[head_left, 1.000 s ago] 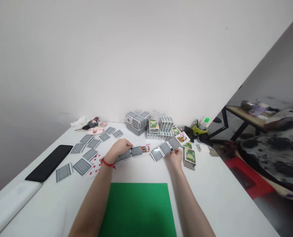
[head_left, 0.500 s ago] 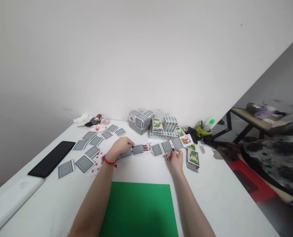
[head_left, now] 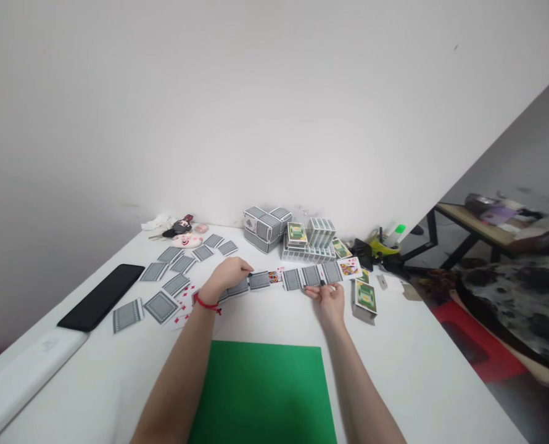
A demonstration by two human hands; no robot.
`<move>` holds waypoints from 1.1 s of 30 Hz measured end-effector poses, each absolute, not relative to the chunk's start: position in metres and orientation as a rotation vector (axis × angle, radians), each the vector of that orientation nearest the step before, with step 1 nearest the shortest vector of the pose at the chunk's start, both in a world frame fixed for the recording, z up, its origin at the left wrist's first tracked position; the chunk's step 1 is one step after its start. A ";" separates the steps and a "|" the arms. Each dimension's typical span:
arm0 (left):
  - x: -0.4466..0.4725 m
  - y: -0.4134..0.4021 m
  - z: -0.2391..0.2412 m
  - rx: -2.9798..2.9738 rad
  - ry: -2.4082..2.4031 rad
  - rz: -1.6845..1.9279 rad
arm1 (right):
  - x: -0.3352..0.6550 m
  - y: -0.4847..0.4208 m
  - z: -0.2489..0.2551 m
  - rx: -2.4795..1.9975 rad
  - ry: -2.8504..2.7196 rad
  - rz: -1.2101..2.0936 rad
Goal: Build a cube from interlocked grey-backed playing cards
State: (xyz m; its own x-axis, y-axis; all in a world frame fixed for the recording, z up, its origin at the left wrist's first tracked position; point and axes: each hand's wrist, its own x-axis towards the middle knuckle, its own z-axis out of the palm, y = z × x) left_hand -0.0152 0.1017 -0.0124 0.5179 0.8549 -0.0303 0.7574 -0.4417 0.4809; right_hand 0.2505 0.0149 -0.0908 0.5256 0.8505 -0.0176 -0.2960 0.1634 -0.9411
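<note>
My left hand (head_left: pixel 228 275), with a red string bracelet at the wrist, pinches the far edge of a left strip of playing cards (head_left: pixel 259 280). Its cards overlap end to end, grey backs up, with a face card (head_left: pixel 274 277) at its right end. My right hand (head_left: pixel 329 301) grips a right strip of playing cards (head_left: pixel 310 275), thumb on top and fingers underneath. A queen card (head_left: pixel 350 269) forms that strip's right end. The two strips meet or nearly touch between my hands. My left forearm and hand hide part of the left strip.
Loose cards (head_left: pixel 161 306) lie at the left beside a black phone (head_left: pixel 101 297) and a white case (head_left: pixel 29 370). A folded-card box (head_left: pixel 265 228) and card packs (head_left: pixel 321 232) stand against the wall. A green sheet (head_left: pixel 265 388) lies in front; another card pack (head_left: pixel 365 296) sits at right.
My right fingers have slid a little left under the right strip, and its left end sits more level. My left hand keeps its place. The view has shifted slightly.
</note>
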 end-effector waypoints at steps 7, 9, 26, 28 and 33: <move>-0.015 0.102 -0.013 2.327 1.324 0.312 | 0.248 0.014 -0.087 -1.087 -0.587 0.887; -0.015 0.101 -0.012 2.326 1.323 0.313 | 0.249 0.014 -0.085 -1.112 -0.597 0.858; -0.010 0.097 -0.004 2.346 1.294 0.261 | 0.273 0.024 -0.074 -1.451 -0.880 0.414; -0.009 0.096 -0.002 2.348 1.294 0.255 | 0.274 0.023 -0.074 -1.436 -0.919 0.370; -0.007 0.095 -0.002 2.347 1.302 0.266 | 0.273 0.023 -0.076 -1.421 -1.023 0.380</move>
State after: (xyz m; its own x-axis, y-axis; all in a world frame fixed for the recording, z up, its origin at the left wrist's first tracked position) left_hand -0.0073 0.0951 -0.0018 0.5381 0.8417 -0.0443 0.7569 -0.4594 0.4648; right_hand 0.2728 0.0228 -0.0756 0.5479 0.7590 0.3516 0.3449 0.1780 -0.9216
